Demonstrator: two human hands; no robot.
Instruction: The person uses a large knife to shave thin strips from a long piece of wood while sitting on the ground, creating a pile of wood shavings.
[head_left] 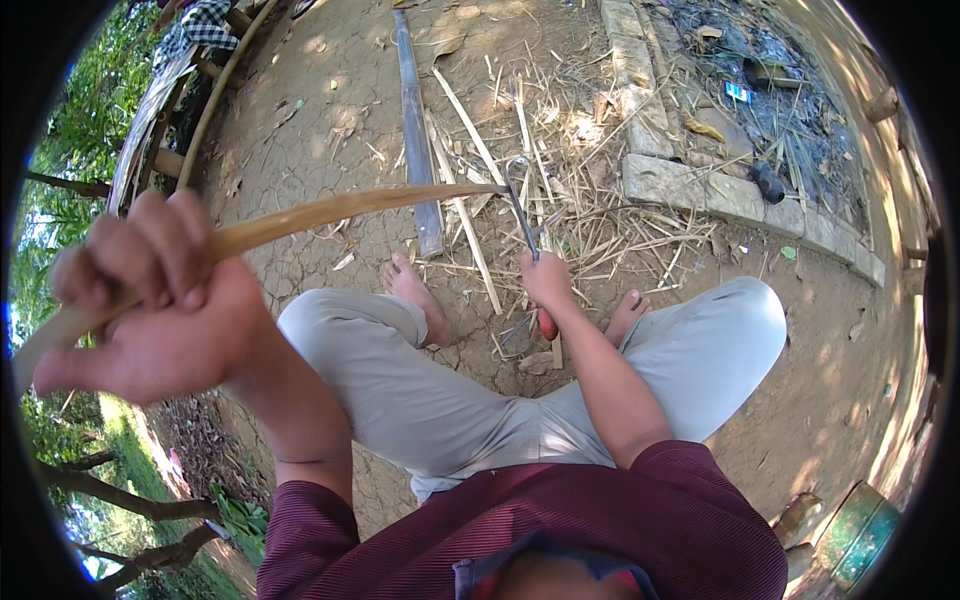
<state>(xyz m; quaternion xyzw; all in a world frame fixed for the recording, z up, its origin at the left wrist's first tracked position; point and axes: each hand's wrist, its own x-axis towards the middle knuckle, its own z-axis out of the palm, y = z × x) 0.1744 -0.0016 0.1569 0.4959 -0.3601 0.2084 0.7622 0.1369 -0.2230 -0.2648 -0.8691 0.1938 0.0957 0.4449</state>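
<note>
My left hand (165, 300) is raised at the left, its fingers wrapped round a long, pale brown strip (345, 207) that looks like split bamboo. The strip runs across to the right, slightly bowed, and its thin tip meets the dark blade of a knife (521, 214). My right hand (547, 283) is closed on that knife between my knees. The red handle end sticks out below the fist, and the blade points away from me. Whether the blade is cutting into the strip or only touching it, I cannot tell.
Thin shavings and split strips (630, 235) litter the ground ahead. A long, dark flat bar (412, 130) lies beyond my left foot (415, 295). At the far right, a stone border (735, 195) edges an ash patch (770, 90). A green container (858, 535) stands at the lower right.
</note>
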